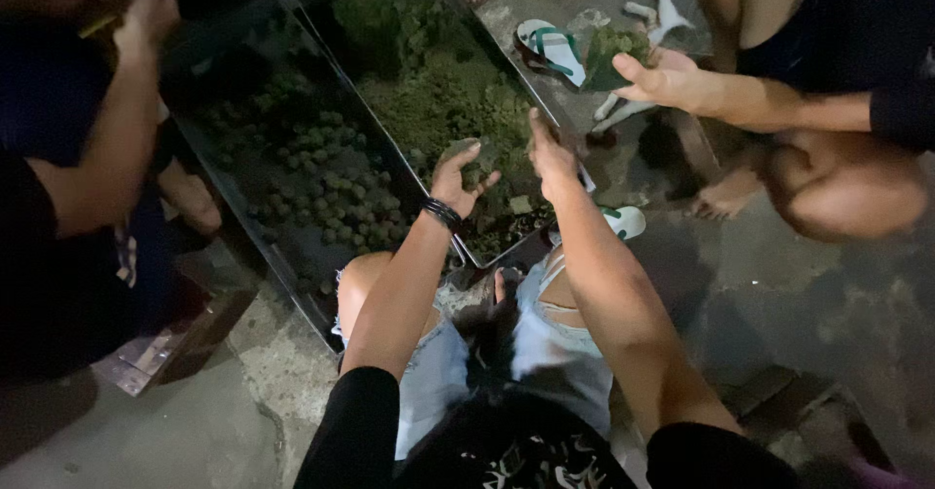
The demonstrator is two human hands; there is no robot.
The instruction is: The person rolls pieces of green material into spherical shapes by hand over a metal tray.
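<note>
The left hand [460, 179], a dark beaded bracelet [442, 213] on its wrist, is cupped palm-up with a greenish lump [467, 154] resting in the curl of its fingers — held loosely, cradled rather than squeezed. The right hand [551, 153] hovers just beside it, fingers pointing down toward the heap of green mossy material [438, 80] in the right-hand dark tray [526, 80]; whether it pinches anything I cannot tell, since the light is poor and the fingertips merge with the heap. Both hands work directly over that tray, so crumbs would fall back into it.

In the left-hand tray [229, 197] lie rows of small round green balls [331, 187], set apart from the loose heap. Across the trays another person's hand [662, 80] holds a clump of the same green stuff [614, 51], squatting near a green-strapped sandal [550, 49] on the concrete floor [799, 294]. A third person's arm [107, 138] reaches in at the left edge.
</note>
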